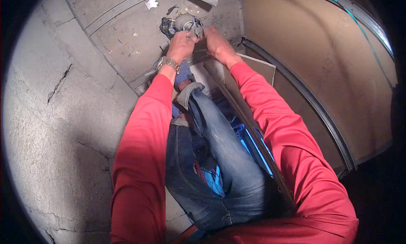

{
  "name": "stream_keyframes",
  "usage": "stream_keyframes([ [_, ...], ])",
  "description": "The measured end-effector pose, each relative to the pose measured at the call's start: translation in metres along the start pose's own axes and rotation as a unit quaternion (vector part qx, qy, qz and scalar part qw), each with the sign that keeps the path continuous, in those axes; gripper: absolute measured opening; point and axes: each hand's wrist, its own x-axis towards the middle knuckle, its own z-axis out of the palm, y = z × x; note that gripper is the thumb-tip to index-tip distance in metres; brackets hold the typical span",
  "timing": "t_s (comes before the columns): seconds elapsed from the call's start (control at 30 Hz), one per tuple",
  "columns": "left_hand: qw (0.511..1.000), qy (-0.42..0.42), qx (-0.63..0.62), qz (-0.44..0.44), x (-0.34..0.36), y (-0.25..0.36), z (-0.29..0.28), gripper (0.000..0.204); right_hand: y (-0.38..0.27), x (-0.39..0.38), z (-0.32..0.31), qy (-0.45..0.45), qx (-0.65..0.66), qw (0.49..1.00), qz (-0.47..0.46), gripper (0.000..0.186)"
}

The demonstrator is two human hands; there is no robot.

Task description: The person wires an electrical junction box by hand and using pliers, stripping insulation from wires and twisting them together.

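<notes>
Working at thin, pale, looped wires (194, 27) by a grey, rounded, hard-looking fixture (183, 21); bare left hand (182, 45) and bare right hand (218, 44) crowd them, fingers curled, can't tell which grips. Likely best: steady with one, guide with the other, no tugging.

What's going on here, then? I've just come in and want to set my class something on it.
A person in red sleeves and jeans has both arms stretched forward. The left-hand grip, with a metal watch at its wrist, and the right-hand grip are close together at thin, wire-like strands beside a rounded grey object. Exactly what each holds is too small to tell. A dark crumpled piece is left of the grey object.
</notes>
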Motion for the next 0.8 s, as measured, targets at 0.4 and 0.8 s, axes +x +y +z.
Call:
stream_keyframes([
  [0.4,0.992,0.082,-0.066,-0.069,-0.023,-0.025,0.026,0.016,-0.016,-0.01,0.015,-0.181,0.223,0.864,0.413,0.041],
  [0.8,0.991,0.044,0.126,-0.016,-0.017,0.012,-0.003,0.016,-0.026,-0.009,-0.008,-0.117,-0.064,0.991,-0.026,0.025],
])
